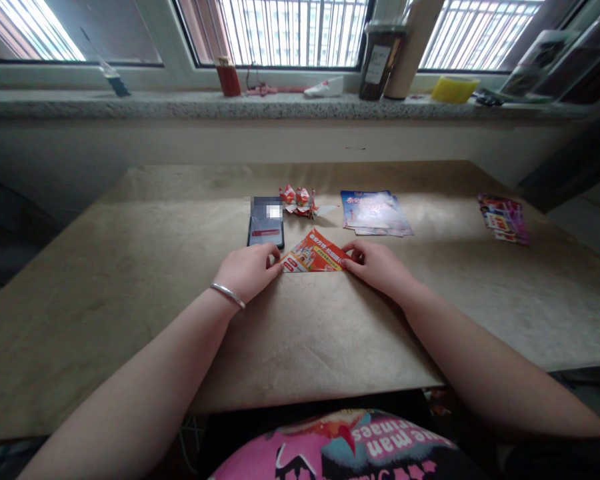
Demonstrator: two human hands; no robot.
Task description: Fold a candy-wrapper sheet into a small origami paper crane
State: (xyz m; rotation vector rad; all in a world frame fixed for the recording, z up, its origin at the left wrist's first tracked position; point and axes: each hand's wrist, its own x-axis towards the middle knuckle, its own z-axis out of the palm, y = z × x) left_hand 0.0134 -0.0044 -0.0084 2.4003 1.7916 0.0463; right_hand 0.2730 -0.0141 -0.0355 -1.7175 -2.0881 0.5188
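An orange printed sheet of paper [314,255], folded into a triangle, lies on the table with its peak pointing away from me. My left hand [249,270] pinches its left corner between thumb and fingers; a silver bangle circles that wrist. At the opposite corner, my right hand [377,265] grips the paper with thumb and curled fingers. Just beyond my left hand rests a smartphone [266,230], its screen partly blurred out. Behind the paper sits a red and white folded paper piece [300,201].
A stack of blue printed sheets [376,213] lies behind my right hand, and pink leaflets [503,219] lie farther right. On the windowsill [290,107] stand a red jar [228,77], a dark lidded container [379,63] and a yellow tape roll [454,89].
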